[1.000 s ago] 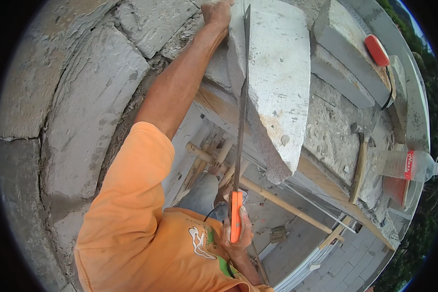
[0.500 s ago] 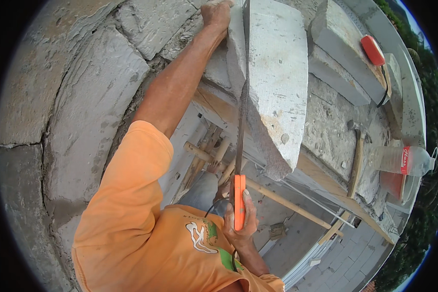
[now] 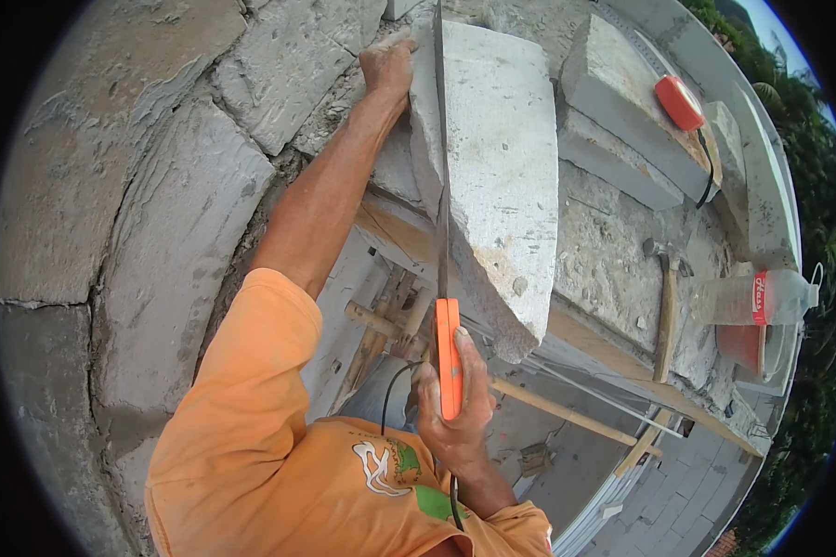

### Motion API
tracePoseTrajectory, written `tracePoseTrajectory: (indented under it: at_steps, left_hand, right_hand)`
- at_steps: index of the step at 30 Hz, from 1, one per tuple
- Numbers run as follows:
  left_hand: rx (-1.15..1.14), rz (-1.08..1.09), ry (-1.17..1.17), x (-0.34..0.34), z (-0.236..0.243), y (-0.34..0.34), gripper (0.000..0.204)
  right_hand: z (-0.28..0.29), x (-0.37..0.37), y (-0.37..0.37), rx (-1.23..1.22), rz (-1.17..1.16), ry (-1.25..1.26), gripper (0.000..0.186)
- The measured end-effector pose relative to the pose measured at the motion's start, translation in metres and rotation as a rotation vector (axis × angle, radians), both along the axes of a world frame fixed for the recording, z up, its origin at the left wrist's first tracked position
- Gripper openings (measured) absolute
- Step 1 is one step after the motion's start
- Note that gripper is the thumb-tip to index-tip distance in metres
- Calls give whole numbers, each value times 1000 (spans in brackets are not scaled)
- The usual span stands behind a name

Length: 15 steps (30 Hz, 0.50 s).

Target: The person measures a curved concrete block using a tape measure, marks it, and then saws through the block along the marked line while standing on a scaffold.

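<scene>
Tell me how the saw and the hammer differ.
The saw is gripped in the right hand; the hammer lies on the rough ledge, held by neither hand. The saw's handle is orange; the hammer's is brown and looks wooden. The saw has a long, thin blade, the hammer a short grey head. Both handles point toward the picture's lower edge.

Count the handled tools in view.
2: the saw in your right hand, and the hammer lying on the dusty ledge to the right. Others may be hidden.
</scene>
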State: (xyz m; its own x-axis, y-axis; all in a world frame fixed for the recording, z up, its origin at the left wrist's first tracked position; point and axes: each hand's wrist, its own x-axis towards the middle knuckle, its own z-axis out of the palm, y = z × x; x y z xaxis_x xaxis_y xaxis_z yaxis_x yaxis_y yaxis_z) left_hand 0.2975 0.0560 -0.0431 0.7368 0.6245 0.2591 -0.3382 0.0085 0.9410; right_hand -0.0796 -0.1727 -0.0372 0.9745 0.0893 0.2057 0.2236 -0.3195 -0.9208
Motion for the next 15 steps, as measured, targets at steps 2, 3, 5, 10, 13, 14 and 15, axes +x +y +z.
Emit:
tracePoseTrajectory:
  at_steps: [2,3,5,10,13,14,15]
  left_hand:
    - [-17,-2,18,-6,-1,-2,28]
    - [-22,-3,-59,4,-14,10,31]
    - [97,17,-21,11,-23,14,34]
    - [-46,-62,12,4,-13,2,39]
    - [-37,-64,11,3,-6,5,40]
    - [-27,-43,24,5,-10,8,40]
    - [-16,-20,37,9,-13,11,40]
  right_hand:
    - [0,-3,3,18,-30,17,54]
    - [3,-16,-1,16,-24,21,54]
    - [8,-37,-9,36,0,69,56]
    - [28,-13,1,-155,25,-27,57]
    - [41,33,11,85,19,308,55]
    - [44,37,22,39,13,187,54]
    - [46,39,27,-7,8,67,54]
